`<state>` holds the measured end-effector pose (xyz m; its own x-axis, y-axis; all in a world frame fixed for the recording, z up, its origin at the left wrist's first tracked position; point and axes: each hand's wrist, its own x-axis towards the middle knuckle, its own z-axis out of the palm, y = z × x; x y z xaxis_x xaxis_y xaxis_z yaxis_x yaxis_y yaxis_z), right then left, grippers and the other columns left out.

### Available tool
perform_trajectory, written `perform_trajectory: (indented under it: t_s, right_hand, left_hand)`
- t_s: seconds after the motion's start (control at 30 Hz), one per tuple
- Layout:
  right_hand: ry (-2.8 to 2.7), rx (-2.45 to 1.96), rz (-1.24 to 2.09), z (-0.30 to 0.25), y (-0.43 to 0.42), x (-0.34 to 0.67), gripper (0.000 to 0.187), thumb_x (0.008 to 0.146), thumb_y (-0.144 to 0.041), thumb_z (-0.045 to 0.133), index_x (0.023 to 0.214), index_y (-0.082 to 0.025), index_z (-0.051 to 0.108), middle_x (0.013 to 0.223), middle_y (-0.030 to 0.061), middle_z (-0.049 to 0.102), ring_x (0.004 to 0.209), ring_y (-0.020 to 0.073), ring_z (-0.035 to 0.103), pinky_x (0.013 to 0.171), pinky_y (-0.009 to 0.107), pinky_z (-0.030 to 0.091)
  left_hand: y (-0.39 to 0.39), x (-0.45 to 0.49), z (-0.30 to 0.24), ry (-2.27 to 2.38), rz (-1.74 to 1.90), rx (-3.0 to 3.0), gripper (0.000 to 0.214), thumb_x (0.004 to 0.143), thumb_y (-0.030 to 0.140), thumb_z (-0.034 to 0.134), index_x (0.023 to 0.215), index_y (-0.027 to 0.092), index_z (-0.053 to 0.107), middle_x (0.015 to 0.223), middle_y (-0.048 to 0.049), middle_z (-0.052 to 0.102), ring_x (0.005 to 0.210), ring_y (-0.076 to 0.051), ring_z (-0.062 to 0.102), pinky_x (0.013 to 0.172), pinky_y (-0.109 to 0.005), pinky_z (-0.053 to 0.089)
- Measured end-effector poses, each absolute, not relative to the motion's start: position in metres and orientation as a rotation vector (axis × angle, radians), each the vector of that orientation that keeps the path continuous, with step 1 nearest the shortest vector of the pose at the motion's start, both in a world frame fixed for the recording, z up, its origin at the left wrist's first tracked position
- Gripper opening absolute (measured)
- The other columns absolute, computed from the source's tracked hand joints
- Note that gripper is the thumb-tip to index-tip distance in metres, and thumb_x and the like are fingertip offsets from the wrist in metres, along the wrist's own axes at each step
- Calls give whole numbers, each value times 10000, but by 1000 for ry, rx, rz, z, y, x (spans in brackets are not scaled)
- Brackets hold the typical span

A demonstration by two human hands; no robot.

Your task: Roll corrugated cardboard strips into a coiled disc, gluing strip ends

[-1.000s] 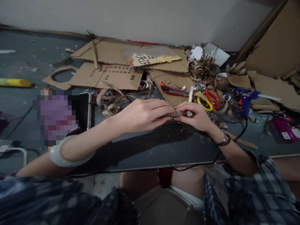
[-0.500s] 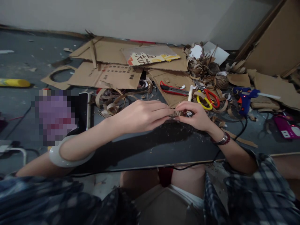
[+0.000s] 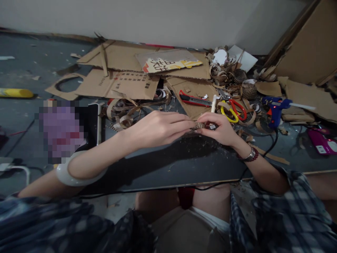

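Observation:
A small strip of corrugated cardboard point(image 3: 201, 125) with its ridges showing is pinched between the fingertips of both hands above the dark table point(image 3: 163, 165). My left hand point(image 3: 160, 128) reaches in from the left, its fingers stretched together and closed on the strip's left end, which they mostly hide. My right hand point(image 3: 218, 126) grips the other end between thumb and forefinger. Just behind the right hand a white stick point(image 3: 214, 104) points up. Scissors with red and yellow handles point(image 3: 238, 109) lie close by, and a red utility knife point(image 3: 195, 99) rests on cardboard behind the hands.
A blue glue gun point(image 3: 277, 110) with a white stick stands to the right, near a magenta power strip point(image 3: 322, 140). Curled cardboard strips point(image 3: 123, 116) and flat cardboard sheets point(image 3: 113, 84) cover the back. A black tablet-like device point(image 3: 91, 123) lies left, and a yellow tool point(image 3: 15, 93) farther left.
Both hands hold almost the same pose on the cardboard strip. The view has shifted very slightly; nothing else has visibly moved.

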<state>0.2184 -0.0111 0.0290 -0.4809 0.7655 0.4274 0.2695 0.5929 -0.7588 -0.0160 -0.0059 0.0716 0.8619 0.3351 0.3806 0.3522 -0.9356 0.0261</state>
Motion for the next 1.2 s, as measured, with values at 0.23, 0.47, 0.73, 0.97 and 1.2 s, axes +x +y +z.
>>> perform_trajectory:
  t_s: [0.23,0.47,0.73,0.97,1.2]
  right_hand:
    - [-2031,-805,786,29,-12,218,138,779,-270,691,853,-158,660,847,44,661,746,116,583,635,248,452]
    - [-2042,-783,770,29,-11,218,116,779,-251,688,852,-166,658,848,37,669,766,123,595,664,258,460]
    - [-2040,-772,770,28,-11,217,113,783,-247,685,861,-166,667,853,35,673,779,127,601,706,274,471]
    - [-2038,-798,785,28,-11,217,121,786,-251,681,865,-160,669,862,42,672,762,119,595,676,259,463]
    - [-2033,-816,757,29,-10,218,153,779,-285,696,874,-167,674,855,39,680,792,133,611,707,272,478]
  left_hand:
    - [-3,-17,68,-480,-702,-2976,220,944,209,455,1114,176,590,1017,-67,698,888,-162,684,750,-220,530]
    - [-3,-19,73,-500,-600,-3073,253,950,226,437,1142,194,598,1062,-67,681,939,-162,667,800,-244,529]
    - [-3,-18,80,-419,-473,-3013,285,968,208,361,1125,177,598,1061,-71,684,951,-161,656,789,-229,515]
    - [-3,-17,79,-458,-543,-3079,265,956,215,396,1116,195,606,1046,-63,677,935,-159,657,798,-241,517]
    - [-4,-14,64,-635,-698,-3021,230,938,222,453,1133,198,574,1069,-55,680,908,-142,672,731,-203,505]
